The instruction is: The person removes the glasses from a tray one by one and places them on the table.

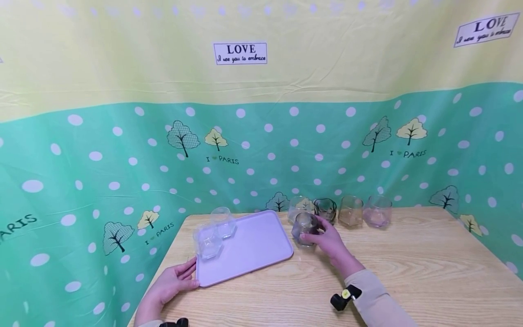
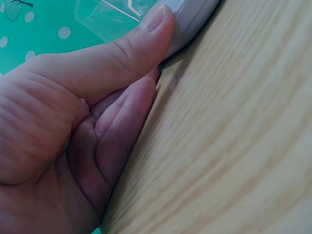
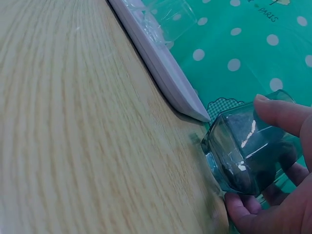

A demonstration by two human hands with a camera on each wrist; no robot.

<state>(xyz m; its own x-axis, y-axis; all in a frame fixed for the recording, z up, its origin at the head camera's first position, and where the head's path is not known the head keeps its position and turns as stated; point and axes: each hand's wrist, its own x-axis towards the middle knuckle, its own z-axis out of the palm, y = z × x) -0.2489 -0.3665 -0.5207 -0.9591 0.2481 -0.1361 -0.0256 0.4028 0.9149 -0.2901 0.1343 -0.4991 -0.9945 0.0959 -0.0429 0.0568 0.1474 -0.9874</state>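
My right hand [image 1: 329, 242] grips a grey-blue tinted glass [image 1: 303, 230], thumb on the near side and fingers round the far side. In the right wrist view this faceted glass [image 3: 243, 146] shows close over the wooden table, beside the tray's end. My left hand [image 1: 171, 284] holds the near left corner of the lilac tray [image 1: 253, 247], its thumb [image 2: 155, 19] on the rim and the other fingers lower at the edge. Two clear glasses stand on the tray's left part, a nearer one [image 1: 209, 243] and a farther one [image 1: 224, 222].
Along the table's back edge stand a clear glass [image 1: 296, 206], a dark grey glass [image 1: 325, 210], an amber glass [image 1: 350, 212] and a pinkish glass [image 1: 377, 213]. A green and yellow printed curtain [image 1: 261, 150] hangs close behind the wooden table [image 1: 408, 263].
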